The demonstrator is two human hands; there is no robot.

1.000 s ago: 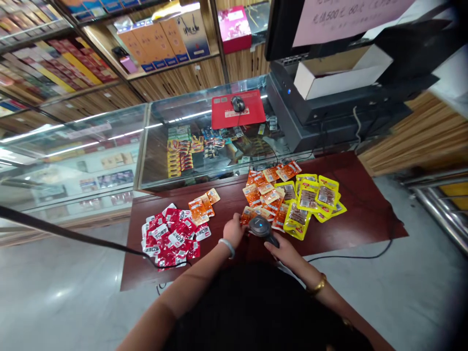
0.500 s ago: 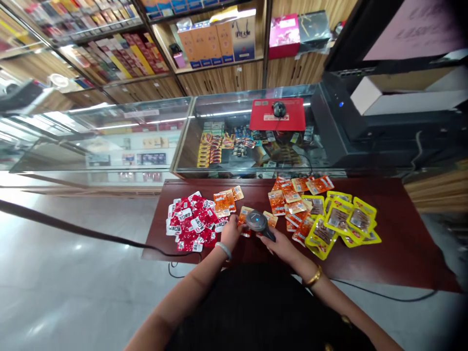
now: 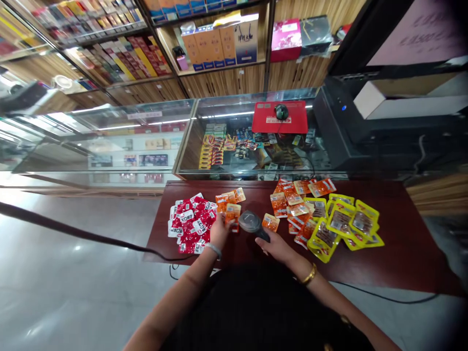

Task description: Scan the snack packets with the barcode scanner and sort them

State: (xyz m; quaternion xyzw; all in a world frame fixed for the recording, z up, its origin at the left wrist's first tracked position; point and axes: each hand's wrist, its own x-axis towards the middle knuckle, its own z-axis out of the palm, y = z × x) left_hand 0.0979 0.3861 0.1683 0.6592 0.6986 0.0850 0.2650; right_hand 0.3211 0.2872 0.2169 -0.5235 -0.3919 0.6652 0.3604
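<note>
My right hand (image 3: 274, 246) is wrapped round the handle of a dark grey barcode scanner (image 3: 250, 221), its head tilted toward the left. In my left hand (image 3: 220, 231) the fingers are closed on the lower edge of an orange snack packet (image 3: 233, 213), beside a small group of similar orange packets (image 3: 224, 199). Left of that hand lies a heap of red and white packets (image 3: 193, 222). A single orange packet (image 3: 270, 222) rests just right of the scanner. Further right are a pile of orange packets (image 3: 292, 209) and several yellow packets (image 3: 341, 219).
The dark red table (image 3: 402, 253) stands against a glass display counter (image 3: 234, 170). On the counter are a red mat (image 3: 259, 119), a black mouse (image 3: 281, 112) and a dark machine with an open white box (image 3: 398, 105). A black cable (image 3: 91, 233) crosses at left.
My left hand has moved left with the orange packet, away from the scanner and toward the small orange group. The scanner has shifted slightly left, and its blue light no longer shows.
</note>
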